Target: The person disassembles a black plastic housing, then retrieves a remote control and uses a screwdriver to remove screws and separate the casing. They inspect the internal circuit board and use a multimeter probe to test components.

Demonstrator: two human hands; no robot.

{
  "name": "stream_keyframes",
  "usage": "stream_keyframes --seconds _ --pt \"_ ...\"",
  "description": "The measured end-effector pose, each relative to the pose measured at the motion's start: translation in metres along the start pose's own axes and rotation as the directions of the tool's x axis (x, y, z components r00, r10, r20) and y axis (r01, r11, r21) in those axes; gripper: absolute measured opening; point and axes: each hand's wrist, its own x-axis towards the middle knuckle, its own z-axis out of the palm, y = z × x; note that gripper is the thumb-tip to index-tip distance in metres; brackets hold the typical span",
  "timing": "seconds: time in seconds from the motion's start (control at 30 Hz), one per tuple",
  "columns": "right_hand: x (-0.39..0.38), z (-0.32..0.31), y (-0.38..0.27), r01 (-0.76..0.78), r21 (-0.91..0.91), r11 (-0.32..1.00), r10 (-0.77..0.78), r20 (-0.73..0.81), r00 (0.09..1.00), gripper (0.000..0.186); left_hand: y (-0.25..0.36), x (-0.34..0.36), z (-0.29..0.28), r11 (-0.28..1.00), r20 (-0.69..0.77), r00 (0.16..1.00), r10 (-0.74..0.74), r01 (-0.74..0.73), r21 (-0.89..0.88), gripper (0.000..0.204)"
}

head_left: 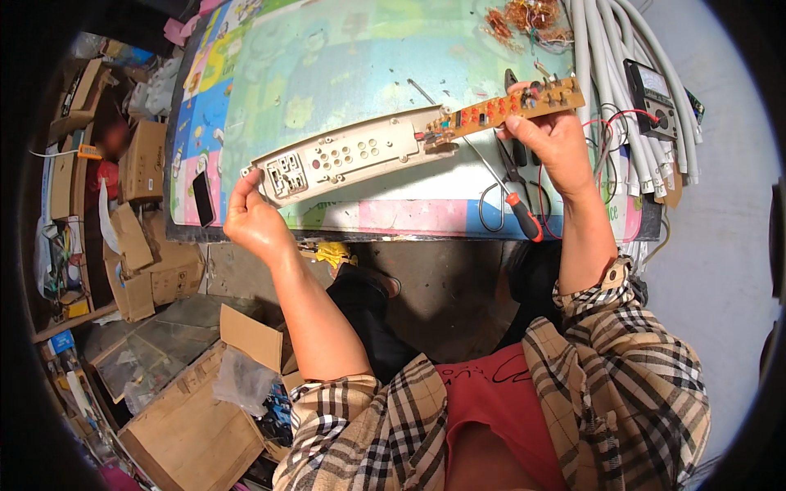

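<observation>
My left hand [254, 216] grips the left end of a long off-white plastic housing [352, 155], thumb on its top face. Its inner side shows round holes, screw posts and a square patterned section. My right hand [550, 143] pinches a narrow brown circuit board [508, 109] carrying red parts and other small components. The board's left end meets the housing's right end, where wires show; whether they are joined is unclear. Both are held tilted above the table, right side higher. Below the board lie a red-and-black-handled screwdriver [522, 214] and dark-handled pliers [512, 168].
The table [352, 49] has a colourful printed cover. On its right are a multimeter [652, 98] with red and black leads and a bundle of white tubes [602, 49]. Copper wire [532, 20] lies at the back, a phone [203, 199] at the left edge. Cardboard boxes [147, 159] stand left.
</observation>
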Motion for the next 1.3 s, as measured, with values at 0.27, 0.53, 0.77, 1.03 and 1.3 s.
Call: stream_keyframes --seconds 0.27,0.53,0.77,1.03,1.3 --pt "-0.003 -0.013 -0.012 0.059 -0.104 0.993 -0.054 0.049 0.997 0.039 -0.002 0.005 -0.007 0.996 0.004 0.996 -0.084 0.084 -0.031 0.021" --pt "-0.003 -0.019 -0.016 0.009 0.062 0.998 -0.012 0.039 0.999 0.039 -0.001 0.009 -0.012 0.982 0.013 0.989 -0.144 0.145 -0.119 0.022" --pt "0.005 -0.033 -0.001 -0.06 0.273 0.96 0.079 -0.057 0.995 0.034 0.0 0.008 -0.013 0.989 -0.02 0.992 -0.123 0.121 -0.079 0.022" --pt "0.009 -0.045 -0.001 -0.049 0.302 0.952 0.093 -0.134 0.987 0.035 -0.011 0.013 -0.018 0.995 -0.103 0.995 0.008 0.002 0.096 0.021" --pt "0.003 -0.026 -0.004 -0.047 0.267 0.963 0.077 -0.104 0.992 0.051 -0.038 0.025 -0.018 0.992 -0.089 0.99 -0.112 0.107 -0.066 0.02"
